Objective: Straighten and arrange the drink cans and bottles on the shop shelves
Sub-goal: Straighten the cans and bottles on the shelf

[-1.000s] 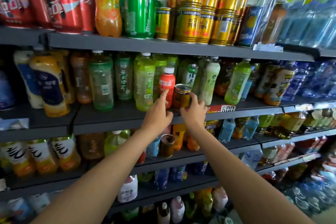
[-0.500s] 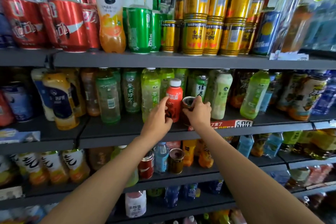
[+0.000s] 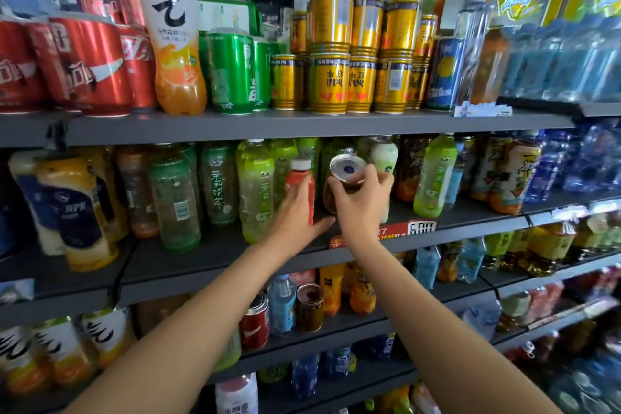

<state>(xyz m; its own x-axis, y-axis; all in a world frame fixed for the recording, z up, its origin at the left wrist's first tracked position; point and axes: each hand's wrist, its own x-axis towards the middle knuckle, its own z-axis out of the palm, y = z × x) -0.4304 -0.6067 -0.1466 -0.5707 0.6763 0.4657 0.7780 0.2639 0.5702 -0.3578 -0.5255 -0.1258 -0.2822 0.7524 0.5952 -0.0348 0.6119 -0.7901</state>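
The right hand (image 3: 361, 202) is gripping a brown can (image 3: 344, 183) on the middle shelf (image 3: 201, 259), its silver top tilting toward the camera. At nine o'clock of it, touching, the left hand (image 3: 297, 212) is wrapping around a small red bottle (image 3: 300, 178) with a white cap. Green tea bottles (image 3: 255, 188) are standing at nine o'clock of that; stacked yellow cans (image 3: 331, 84) are sitting at twelve o'clock, one shelf up.
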